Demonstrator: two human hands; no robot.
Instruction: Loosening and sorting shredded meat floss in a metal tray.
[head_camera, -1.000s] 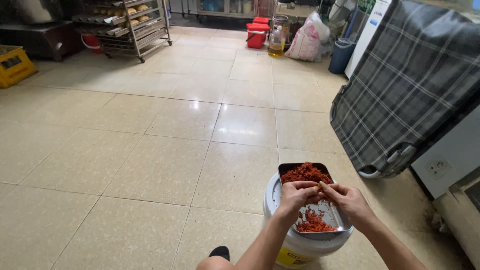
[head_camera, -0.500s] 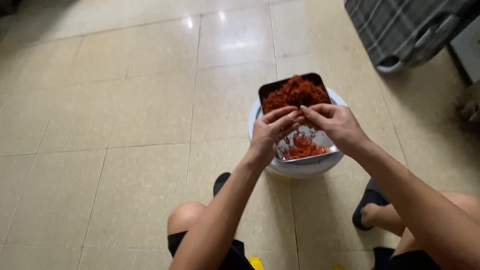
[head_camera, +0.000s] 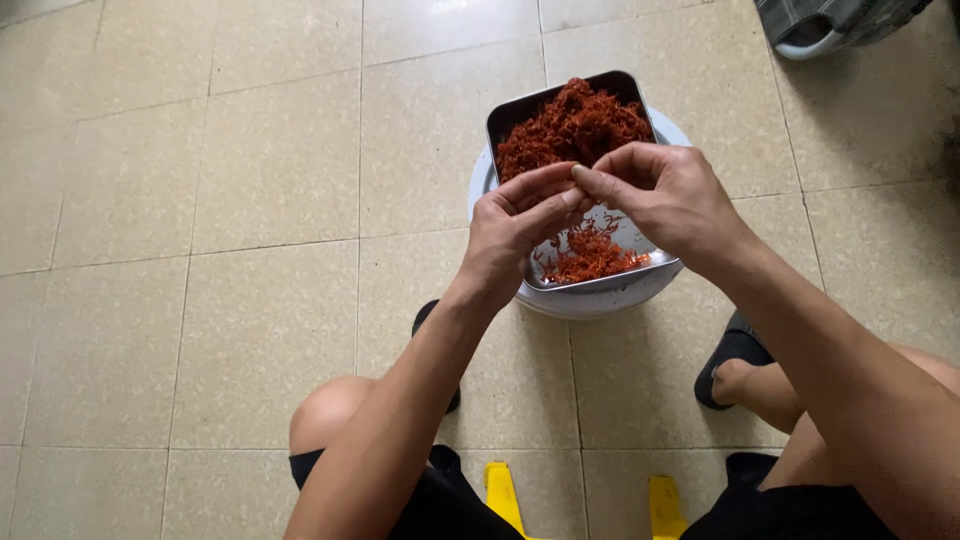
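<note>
Both hands, left and right, pinch fingertips together over tray of red shreds: light, loose, crumbly; take by small pinches.

Soft, even daylight fills the scene, bright enough to show detail everywhere. A pale sheen lies on the glossy floor tiles near the top edge, strongest at the top centre, so the light seems to come from ahead of the person. Shadows are weak and diffuse: a faint one sits under the white bucket and beneath the forearms. Focus is sharp over the red shreds and both hands. Tile lines bow slightly toward the edges, a mild wide-angle distortion.
</note>
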